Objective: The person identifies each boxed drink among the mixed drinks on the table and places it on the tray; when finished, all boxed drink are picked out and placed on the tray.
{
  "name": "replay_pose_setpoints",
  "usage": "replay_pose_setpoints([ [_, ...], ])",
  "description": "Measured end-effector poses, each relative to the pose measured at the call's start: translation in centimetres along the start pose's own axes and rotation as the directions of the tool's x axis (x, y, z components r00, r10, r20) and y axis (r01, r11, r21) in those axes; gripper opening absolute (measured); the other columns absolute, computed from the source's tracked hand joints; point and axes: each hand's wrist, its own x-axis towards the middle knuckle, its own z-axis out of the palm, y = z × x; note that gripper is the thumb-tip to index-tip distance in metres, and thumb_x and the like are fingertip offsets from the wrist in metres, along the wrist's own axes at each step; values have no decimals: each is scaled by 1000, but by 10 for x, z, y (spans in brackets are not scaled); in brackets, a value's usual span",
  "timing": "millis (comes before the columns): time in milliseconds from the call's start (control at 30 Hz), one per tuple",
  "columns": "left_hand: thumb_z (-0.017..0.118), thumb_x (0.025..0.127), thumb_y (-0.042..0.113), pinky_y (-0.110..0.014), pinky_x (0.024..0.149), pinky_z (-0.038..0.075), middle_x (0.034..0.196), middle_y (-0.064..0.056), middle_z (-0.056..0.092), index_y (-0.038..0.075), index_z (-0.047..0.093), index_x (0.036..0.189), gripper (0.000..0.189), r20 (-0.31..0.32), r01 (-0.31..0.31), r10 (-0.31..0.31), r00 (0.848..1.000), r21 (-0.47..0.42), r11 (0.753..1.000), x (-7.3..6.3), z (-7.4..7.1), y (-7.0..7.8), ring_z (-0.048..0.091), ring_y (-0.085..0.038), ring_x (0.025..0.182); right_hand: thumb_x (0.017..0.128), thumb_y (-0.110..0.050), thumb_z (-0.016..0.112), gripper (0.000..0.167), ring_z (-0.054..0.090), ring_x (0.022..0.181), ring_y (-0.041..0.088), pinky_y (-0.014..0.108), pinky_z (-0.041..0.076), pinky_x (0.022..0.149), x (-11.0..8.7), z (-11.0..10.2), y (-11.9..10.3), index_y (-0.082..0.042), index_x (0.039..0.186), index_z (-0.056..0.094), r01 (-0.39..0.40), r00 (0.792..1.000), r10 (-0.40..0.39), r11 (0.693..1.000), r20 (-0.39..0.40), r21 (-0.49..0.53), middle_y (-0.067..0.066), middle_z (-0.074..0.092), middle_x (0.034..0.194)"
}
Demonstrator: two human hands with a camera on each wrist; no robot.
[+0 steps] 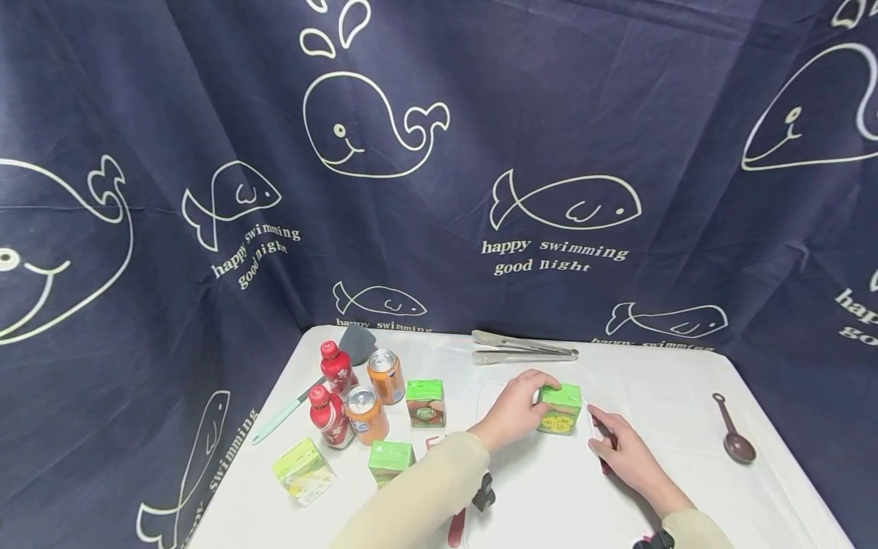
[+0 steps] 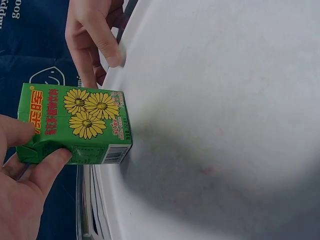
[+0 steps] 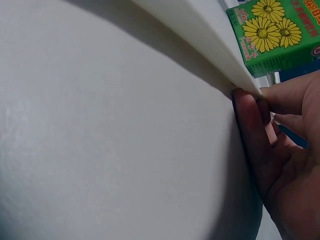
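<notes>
In the head view, my left hand (image 1: pixel 516 410) is grasping the green carton (image 1: pixel 561 412) by its upper part, and the carton is between my two hands, at the far right part of the white tray (image 1: pixel 535 496). My right hand (image 1: pixel 627 456) is at the right edge of this tray. On the left side of the desk (image 1: pixel 233 503) there are two red bottles (image 1: pixel 338 370), two orange cans (image 1: pixel 386 379), a turner (image 1: pixel 281 419) and three other cartons (image 1: pixel 425 404). The tongs (image 1: pixel 524 351) lie near the far edge, and a brown spoon (image 1: pixel 737 444) lies well to the right. In the left wrist view, my thumb and fingers hold the carton at its top end; its yellow flowers (image 2: pixel 87 112) and its barcode (image 2: pixel 115 153) are visible. The bottom is close to the tray, but I cannot tell whether it touches. In the right wrist view, my right hand pinches the tray's rim (image 3: pixel 205 40), the thumb on the inner side, and the carton is just beside my fingers.
</notes>
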Motion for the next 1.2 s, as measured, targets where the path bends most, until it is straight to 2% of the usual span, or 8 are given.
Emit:
replay_pose_setpoints([
  [400, 67, 99, 4, -15, 107, 43, 130, 8, 63, 18, 68, 129, 33, -19, -37, 37, 999, 25, 999, 3, 8, 1, 57, -2, 123, 99, -5, 66, 65, 55, 67, 15, 26, 53, 56, 1, 3, 0, 8, 156, 37, -24, 1000, 23, 998, 7, 50, 24, 49, 137],
  [733, 67, 101, 7, -15, 108, 42, 131, 8, 62, 19, 69, 131, 33, -22, -36, 37, 999, 34, 999, 3, 8, 1, 57, -1, 123, 99, -7, 66, 64, 52, 72, 14, 25, 51, 61, 1, 2, 0, 8, 155, 38, -15, 1000, 14, 1000, 6, 24, 25, 50, 138],
  [1000, 68, 101, 10, -15, 106, 43, 135, 7, 59, 20, 67, 136, 36, 14, -18, 17, 1000, 56, 998, -1, 4, 5, 57, -2, 123, 100, -8, 65, 64, 53, 71, 15, 25, 51, 59, 1, 2, 0, 10, 155, 37, -12, 1000, 12, 1000, 13, 28, 27, 48, 139],
  [1200, 68, 99, 12, -24, 115, 39, 153, 1, 50, 23, 58, 149, 52, 103, -56, 36, 994, 200, 978, -5, -2, 5, 50, -12, 139, 100, -7, 65, 64, 52, 73, 15, 25, 51, 60, 1, 1, -1, 9, 155, 37, -23, 1000, 23, 999, 9, 26, 27, 48, 141],
])
